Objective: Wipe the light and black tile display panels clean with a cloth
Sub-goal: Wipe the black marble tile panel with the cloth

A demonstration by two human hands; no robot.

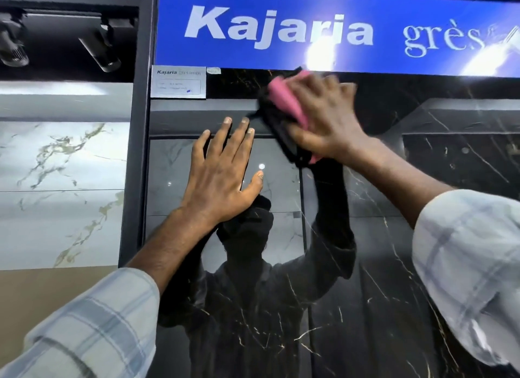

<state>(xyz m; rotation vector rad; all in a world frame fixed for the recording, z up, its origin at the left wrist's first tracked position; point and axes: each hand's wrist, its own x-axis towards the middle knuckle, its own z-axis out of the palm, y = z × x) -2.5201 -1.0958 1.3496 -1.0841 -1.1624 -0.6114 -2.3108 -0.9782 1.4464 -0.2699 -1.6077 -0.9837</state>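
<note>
- Pink cloth [284, 101], the only one in view, lies against the top of the black panel [365, 265], just under the blue sign [281, 6].
- The right hand [323, 118] presses it there, fingers laid flat and slightly spread over it. The hand is blurred, and no pinch shows.
- The left hand [222, 175] rests flat on the same panel, below and left of the cloth, with all five fingers straight and spread, holding nothing.
- Two panels show. The glossy black one has thin pale veins and mirrors the person's raised arms. The light panel [56, 180] has greenish veins and stands to the left, past a dark post [138, 152].
- One white label [178, 82] sits at the black panel's top left corner, touching the sign's lower edge.
- Two spotlights [98, 51] hang at upper left, above the light panel.
- Two pale plaid sleeves, left [84, 321] and right [472, 251], end partway up the forearms.
</note>
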